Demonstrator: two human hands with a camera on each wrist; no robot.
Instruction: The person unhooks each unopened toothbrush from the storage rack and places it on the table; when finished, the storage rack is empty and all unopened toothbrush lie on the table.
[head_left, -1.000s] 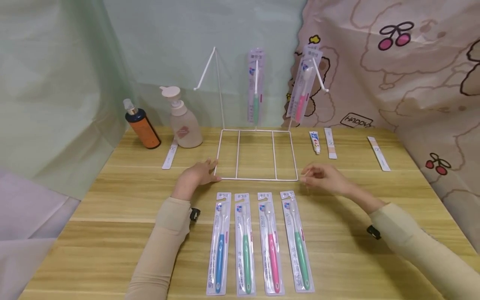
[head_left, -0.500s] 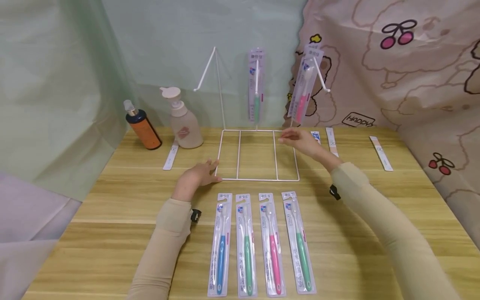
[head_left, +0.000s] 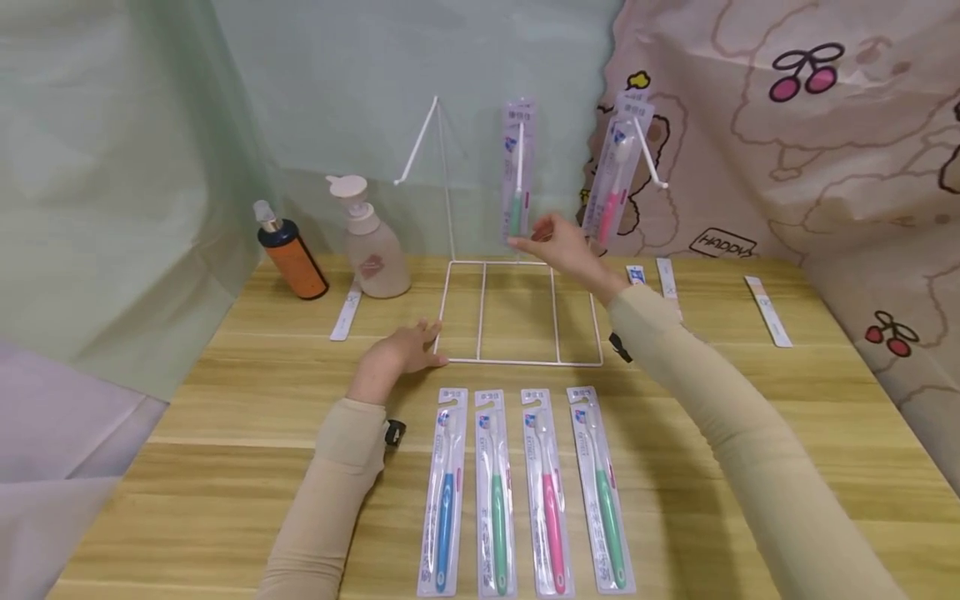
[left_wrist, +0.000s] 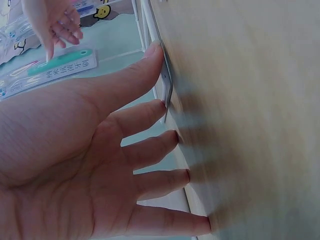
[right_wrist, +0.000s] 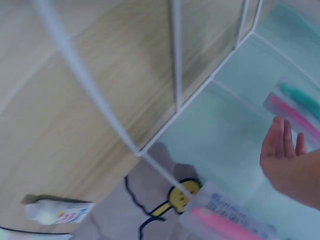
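Observation:
My left hand [head_left: 401, 352] rests by the front left corner of a white wire rack [head_left: 517, 362]. In the left wrist view its thumb touches the wire and its spread fingertips touch the table. My right hand [head_left: 566, 250] is raised at the lower end of a packaged green toothbrush [head_left: 516, 212] hanging on the rack's middle hook; whether it touches the package cannot be told. Its fingers look loosely extended in the left wrist view. The right wrist view shows a pink toothbrush [right_wrist: 292, 114] package beside the green one. Another packaged pink toothbrush [head_left: 611, 208] hangs from the right hook.
Several packaged toothbrushes [head_left: 498, 500] lie in a row on the front of the wooden table [head_left: 225, 467]. A pump bottle [head_left: 378, 258] and an orange-labelled spray bottle [head_left: 296, 262] stand back left. A toothpaste tube [right_wrist: 57, 212] and white strips [head_left: 768, 312] lie right.
My right hand has moved from the rack's front right corner, up and left across the rack, to the bottom of the middle hanging package. My left hand has stayed in place.

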